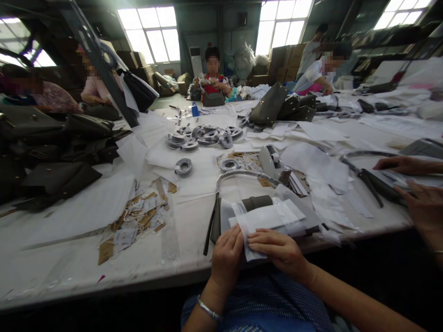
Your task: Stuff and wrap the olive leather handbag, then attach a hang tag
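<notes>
My left hand (226,258) and my right hand (278,251) meet at the table's near edge, both closed on a sheet of white tissue paper (266,221). The paper lies over a grey handbag (256,210), which rests flat in front of me with its wrapped handle (242,175) arching away. My left hand pinches the paper's left edge. The fingers of my right hand press on its lower edge from the right.
Rolls of grey tape (204,136) lie mid-table, with a tape dispenser (272,161) and scattered cardboard tags (138,216). Dark bags (58,152) pile up at left. A co-worker's hands (415,184) work at right. Other people sit at the far end.
</notes>
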Motion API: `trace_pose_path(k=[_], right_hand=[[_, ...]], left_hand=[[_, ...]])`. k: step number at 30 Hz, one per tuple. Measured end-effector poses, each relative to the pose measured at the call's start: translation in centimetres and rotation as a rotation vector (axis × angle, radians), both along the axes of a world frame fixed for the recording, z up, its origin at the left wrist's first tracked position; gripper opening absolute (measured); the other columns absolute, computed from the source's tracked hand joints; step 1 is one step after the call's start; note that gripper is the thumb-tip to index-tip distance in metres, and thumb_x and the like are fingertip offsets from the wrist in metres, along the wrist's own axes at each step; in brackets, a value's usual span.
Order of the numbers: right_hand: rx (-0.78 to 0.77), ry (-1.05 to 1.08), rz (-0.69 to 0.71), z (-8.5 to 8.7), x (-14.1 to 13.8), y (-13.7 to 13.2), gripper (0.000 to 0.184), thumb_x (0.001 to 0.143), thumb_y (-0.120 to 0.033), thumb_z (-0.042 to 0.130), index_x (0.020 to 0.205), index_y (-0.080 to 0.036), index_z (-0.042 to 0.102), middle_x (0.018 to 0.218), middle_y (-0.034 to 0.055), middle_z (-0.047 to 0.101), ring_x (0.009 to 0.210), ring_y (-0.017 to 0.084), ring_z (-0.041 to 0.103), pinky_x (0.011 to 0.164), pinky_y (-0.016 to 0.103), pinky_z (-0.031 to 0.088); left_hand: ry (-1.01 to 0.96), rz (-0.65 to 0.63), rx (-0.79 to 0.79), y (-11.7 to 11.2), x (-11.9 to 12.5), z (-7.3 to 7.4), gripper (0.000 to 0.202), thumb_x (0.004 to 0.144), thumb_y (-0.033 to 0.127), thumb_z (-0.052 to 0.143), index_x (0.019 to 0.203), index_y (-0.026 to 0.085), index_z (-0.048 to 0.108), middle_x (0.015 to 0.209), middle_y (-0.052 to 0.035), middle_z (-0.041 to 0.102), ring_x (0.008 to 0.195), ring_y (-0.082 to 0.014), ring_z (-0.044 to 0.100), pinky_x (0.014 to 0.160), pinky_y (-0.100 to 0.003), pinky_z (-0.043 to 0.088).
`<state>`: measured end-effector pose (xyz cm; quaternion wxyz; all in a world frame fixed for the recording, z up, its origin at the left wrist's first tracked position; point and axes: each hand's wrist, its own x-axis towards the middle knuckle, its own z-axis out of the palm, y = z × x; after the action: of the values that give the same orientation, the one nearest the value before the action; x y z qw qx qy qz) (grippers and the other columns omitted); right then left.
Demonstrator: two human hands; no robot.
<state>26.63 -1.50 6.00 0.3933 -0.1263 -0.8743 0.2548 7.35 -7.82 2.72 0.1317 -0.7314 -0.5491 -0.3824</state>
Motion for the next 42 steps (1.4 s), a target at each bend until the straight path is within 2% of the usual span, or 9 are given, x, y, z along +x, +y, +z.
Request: trace_pose_path(k=[6,11,14,16,20,25,33,38,42], right_hand=[[0.116,-0.046,0.015,-0.3,0.2,-0.2,0.043,0.097,-0.011,0.051,0.135,-0.029,0.06,0.117,0.0053,0.074,0.115,0.02,0.067,0.108,0.038,0.051],[-0.099,-0.154,0.116,2.7,1.0,0.9,0.026,0.096,-0.033,0.06,0.119,-0.025,0.07,0.108,0.0069,0.076,0.108,0.022,0.07,0.107,0.037,0.052],[-0.129,-0.161,-0.059,4.0,0.4,2.8,0.024,0.098,-0.033,0.057,0.112,-0.022,0.072,0.11,0.0074,0.075,0.106,0.02,0.069,0.101,0.035,0.054],[-0.096,-0.245,-0.134,4.2,-0.5,4.1,0.031,0.093,-0.035,0.065,0.122,-0.023,0.069,0.122,0.0087,0.071,0.117,0.023,0.064,0.105,0.037,0.051],[-0.072,-0.5,-0.044,3.5,-2.5,5.5,0.053,0.081,-0.039,0.078,0.129,-0.022,0.065,0.128,0.0121,0.068,0.12,0.028,0.063,0.108,0.045,0.047],[-0.12,-0.503,-0.021,2.7,-3.1,5.7,0.031,0.087,-0.039,0.072,0.116,-0.028,0.073,0.126,0.0082,0.07,0.119,0.027,0.065,0.112,0.048,0.043],[-0.162,-0.52,-0.027,3.4,-3.2,5.8,0.016,0.091,-0.032,0.067,0.101,-0.03,0.079,0.113,0.0042,0.075,0.112,0.026,0.069,0.1,0.039,0.053],[-0.204,-0.483,-0.182,4.7,-4.2,6.7,0.012,0.09,-0.028,0.068,0.092,-0.027,0.079,0.095,0.002,0.079,0.089,0.021,0.074,0.081,0.029,0.056],[-0.041,-0.393,-0.309,5.8,-5.8,8.3,0.006,0.088,-0.03,0.071,0.088,-0.027,0.076,0.094,0.0002,0.078,0.087,0.019,0.072,0.079,0.027,0.051]], left_hand=[[-0.038,0.064,-0.042,-0.4,0.0,-0.3,0.039,0.094,0.012,0.05,0.132,0.019,0.057,0.133,-0.0113,0.064,0.114,-0.0202,0.064,0.094,-0.033,0.055],[-0.004,0.005,0.003,-0.3,-0.2,-0.3,0.034,0.095,0.015,0.053,0.128,0.018,0.061,0.132,-0.0119,0.064,0.113,-0.0216,0.064,0.095,-0.035,0.055],[-0.015,0.007,0.001,-0.3,-0.2,-0.2,0.035,0.094,0.012,0.052,0.128,0.017,0.061,0.129,-0.0115,0.066,0.112,-0.0212,0.065,0.096,-0.035,0.055],[-0.017,0.02,-0.004,-0.4,-0.1,-0.2,0.039,0.093,0.007,0.05,0.129,0.018,0.06,0.13,-0.0108,0.066,0.112,-0.0205,0.064,0.096,-0.034,0.055],[-0.037,0.026,0.002,-0.4,0.0,0.0,0.047,0.09,0.005,0.05,0.135,0.019,0.056,0.134,-0.0109,0.064,0.116,-0.0211,0.063,0.094,-0.033,0.056],[-0.025,0.043,-0.013,-0.4,-0.1,0.3,0.06,0.086,0.003,0.054,0.142,0.023,0.048,0.139,-0.0118,0.059,0.114,-0.0216,0.064,0.092,-0.033,0.057],[-0.055,0.023,-0.002,-0.4,-0.1,-0.1,0.062,0.087,0.011,0.064,0.145,0.025,0.045,0.144,-0.0149,0.054,0.111,-0.0214,0.066,0.089,-0.032,0.059],[-0.062,0.023,-0.006,-0.4,-0.1,-0.1,0.062,0.088,0.007,0.062,0.145,0.025,0.045,0.147,-0.014,0.052,0.113,-0.0208,0.066,0.092,-0.032,0.058],[-0.048,0.038,0.007,-0.4,-0.1,-0.1,0.056,0.09,0.006,0.059,0.142,0.024,0.048,0.144,-0.0153,0.054,0.112,-0.0197,0.066,0.09,-0.031,0.058]])
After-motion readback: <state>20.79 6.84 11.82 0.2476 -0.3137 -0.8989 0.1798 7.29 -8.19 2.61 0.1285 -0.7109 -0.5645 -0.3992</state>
